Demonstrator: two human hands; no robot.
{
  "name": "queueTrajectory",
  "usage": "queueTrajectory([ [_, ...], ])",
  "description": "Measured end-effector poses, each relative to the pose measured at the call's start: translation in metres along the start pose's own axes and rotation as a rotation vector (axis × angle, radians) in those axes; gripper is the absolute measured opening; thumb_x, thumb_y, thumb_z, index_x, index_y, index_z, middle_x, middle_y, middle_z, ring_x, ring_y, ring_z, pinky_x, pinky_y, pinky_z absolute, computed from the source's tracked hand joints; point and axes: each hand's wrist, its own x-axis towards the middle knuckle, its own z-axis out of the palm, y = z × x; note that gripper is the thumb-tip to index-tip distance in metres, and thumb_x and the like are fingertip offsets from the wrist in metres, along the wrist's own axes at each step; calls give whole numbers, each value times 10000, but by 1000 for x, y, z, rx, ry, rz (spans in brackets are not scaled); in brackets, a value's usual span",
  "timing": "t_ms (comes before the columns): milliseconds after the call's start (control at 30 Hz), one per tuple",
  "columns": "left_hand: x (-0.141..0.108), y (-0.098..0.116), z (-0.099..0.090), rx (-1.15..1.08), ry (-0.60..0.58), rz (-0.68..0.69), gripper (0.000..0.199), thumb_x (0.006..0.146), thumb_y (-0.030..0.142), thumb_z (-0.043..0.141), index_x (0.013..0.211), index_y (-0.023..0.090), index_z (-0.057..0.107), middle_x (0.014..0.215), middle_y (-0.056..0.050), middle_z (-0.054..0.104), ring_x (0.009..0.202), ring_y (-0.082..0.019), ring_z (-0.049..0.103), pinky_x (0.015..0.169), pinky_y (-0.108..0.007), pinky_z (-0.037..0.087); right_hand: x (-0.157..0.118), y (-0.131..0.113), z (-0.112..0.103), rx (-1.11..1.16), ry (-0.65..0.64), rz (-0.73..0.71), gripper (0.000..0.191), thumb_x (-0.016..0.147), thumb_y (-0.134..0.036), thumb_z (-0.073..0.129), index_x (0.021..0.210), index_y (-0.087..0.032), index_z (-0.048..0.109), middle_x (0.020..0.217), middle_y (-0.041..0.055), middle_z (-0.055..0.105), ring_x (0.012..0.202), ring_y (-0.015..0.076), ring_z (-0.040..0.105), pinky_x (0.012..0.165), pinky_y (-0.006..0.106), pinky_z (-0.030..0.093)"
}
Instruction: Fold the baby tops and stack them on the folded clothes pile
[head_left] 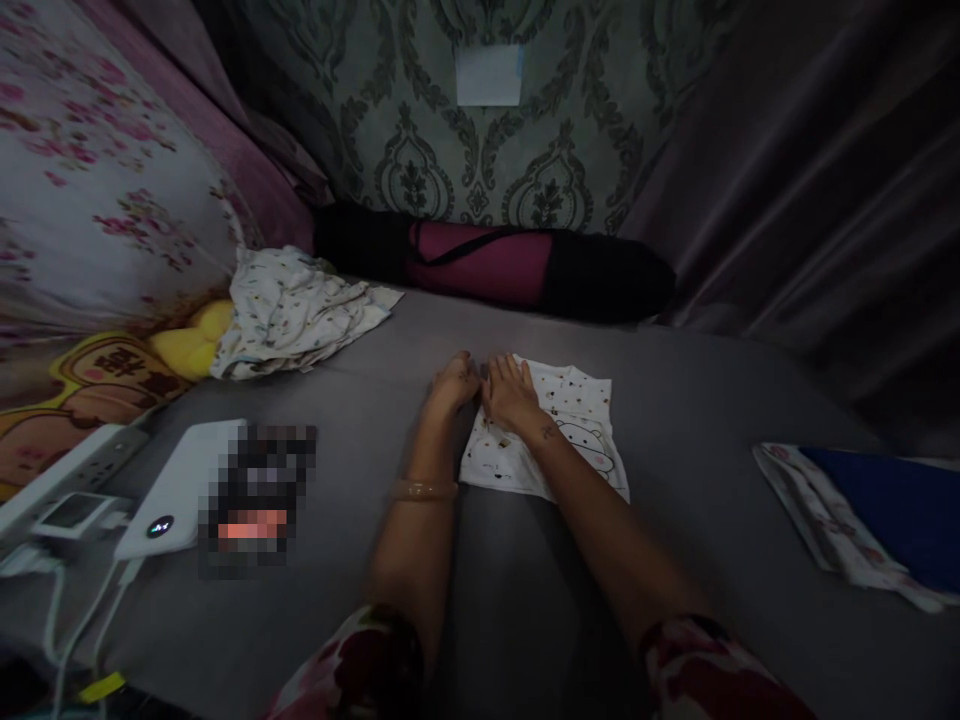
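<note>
A small white piece of printed clothing (577,400), with scattered little motifs and a cartoon animal face, lies folded flat on the grey bed cover. My right hand (510,393) rests palm down on its left part, fingers extended. Just off the cloth's upper left edge is my left hand (454,383), turned on its side close to the right one. Its fingers look loosely extended, and I see nothing held in it. Whether it touches the cloth edge cannot be made out.
A crumpled printed cloth (292,310) lies at the left by a yellow plush (199,340). Nearer are a white power bank (184,485), a power strip (112,455) and cables. A long black and pink bag (487,265) lies along the wall. Folded fabrics (885,510) sit at the right.
</note>
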Motion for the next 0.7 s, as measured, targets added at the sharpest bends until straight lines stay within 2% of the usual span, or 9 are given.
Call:
queueTrajectory([
  [200,0,5,-1,65,-7,-34,521,869,140,414,1387,105,452,1352,-193,558,1300,-261,492,1071,-388,365,2,-12,11,3,-38,0,618,978,-350,216,1489,-8,273,1581,151,202,1464,266,135,1178,430,97],
  [400,-2,10,2,60,-11,3,481,897,178,411,1369,114,471,1368,-194,543,1302,-253,490,1065,-372,367,1,-6,-1,96,-113,-26,622,975,-342,238,1504,-15,234,1591,148,165,1470,258,107,1184,417,83],
  [533,-6,25,3,71,-32,54,483,888,158,434,1370,134,467,1358,-183,555,1281,-242,509,1078,-369,345,-13,12,-11,149,-35,-14,603,989,-332,173,1510,-34,226,1589,142,183,1470,236,112,1184,400,89],
  [600,-9,35,8,92,-56,100,485,888,134,417,1370,159,467,1356,-164,561,1278,-235,508,1105,-391,308,-24,27,-14,109,13,69,604,989,-338,189,1512,-39,219,1590,143,177,1471,236,99,1184,412,63],
  [700,-15,49,21,152,-115,213,521,872,86,379,1381,173,449,1410,-144,514,1322,-237,457,1157,-458,208,-42,50,-13,42,-9,203,607,984,-342,215,1515,-47,216,1595,144,155,1472,243,90,1182,435,46],
])
